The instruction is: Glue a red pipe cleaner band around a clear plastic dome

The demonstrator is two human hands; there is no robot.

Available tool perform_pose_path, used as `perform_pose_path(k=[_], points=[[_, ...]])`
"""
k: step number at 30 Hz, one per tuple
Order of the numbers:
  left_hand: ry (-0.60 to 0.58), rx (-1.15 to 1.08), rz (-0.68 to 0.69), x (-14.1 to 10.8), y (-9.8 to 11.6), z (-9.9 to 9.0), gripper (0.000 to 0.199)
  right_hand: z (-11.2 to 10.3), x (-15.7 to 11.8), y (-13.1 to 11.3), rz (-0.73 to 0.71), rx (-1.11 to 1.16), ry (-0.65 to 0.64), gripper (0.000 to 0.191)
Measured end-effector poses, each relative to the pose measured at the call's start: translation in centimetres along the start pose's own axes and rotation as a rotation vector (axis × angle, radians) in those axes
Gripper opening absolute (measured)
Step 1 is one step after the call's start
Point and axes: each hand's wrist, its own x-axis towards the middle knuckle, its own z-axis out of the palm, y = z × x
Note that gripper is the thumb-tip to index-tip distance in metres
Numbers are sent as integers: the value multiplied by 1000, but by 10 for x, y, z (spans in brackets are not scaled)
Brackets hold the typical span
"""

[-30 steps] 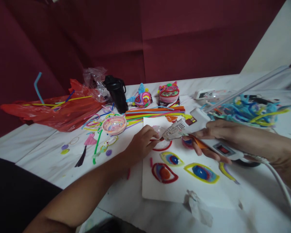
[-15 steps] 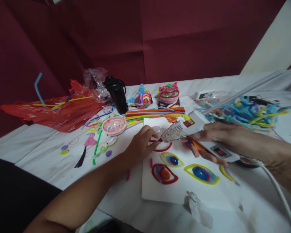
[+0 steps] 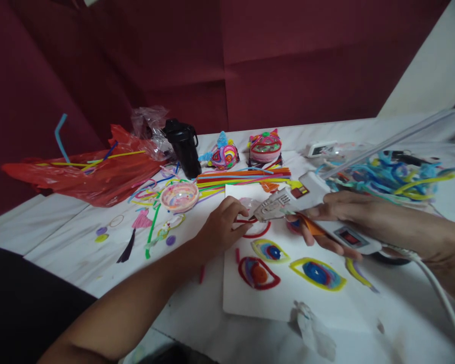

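Observation:
My right hand (image 3: pixel 328 222) is wrapped round a white hot glue gun (image 3: pixel 314 194) with a red switch and a cord. A long clear glue stick (image 3: pixel 387 141) juts out of its back. The gun's nozzle points left, close to the fingertips of my left hand (image 3: pixel 227 220). Those fingertips pinch a red pipe cleaner (image 3: pixel 261 232), which curves over a white sheet (image 3: pixel 250 303). Below lie pipe-cleaner eyes: a small yellow-rimmed one (image 3: pixel 270 251), a red-rimmed one (image 3: pixel 258 273) and a larger yellow-rimmed one (image 3: pixel 317 274).
Behind my hands are a bundle of pipe cleaners (image 3: pixel 246 174), a pink bowl (image 3: pixel 179 196), a black bottle (image 3: pixel 184 149) and two decorated pieces. A red plastic bag (image 3: pixel 83 177) lies left, a blue pipe-cleaner heap (image 3: pixel 387 174) right. Crumpled tissue (image 3: pixel 314 331) sits in front.
Almost nothing differs. The view has shifted slightly, and the glue gun stays by my left fingertips at the red pipe cleaner.

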Motion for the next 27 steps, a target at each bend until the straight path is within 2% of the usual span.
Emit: perform_pose_path(k=[6, 13, 27], points=[[4, 2, 9, -1, 0, -1, 16, -3, 2, 4, -20, -1, -28, 42], [0, 15, 3, 0, 3, -1, 17, 1, -1, -3, -1, -15, -17, 42], [-1, 25, 3, 1, 4, -1, 18, 1, -1, -1, 23, -12, -2, 46]])
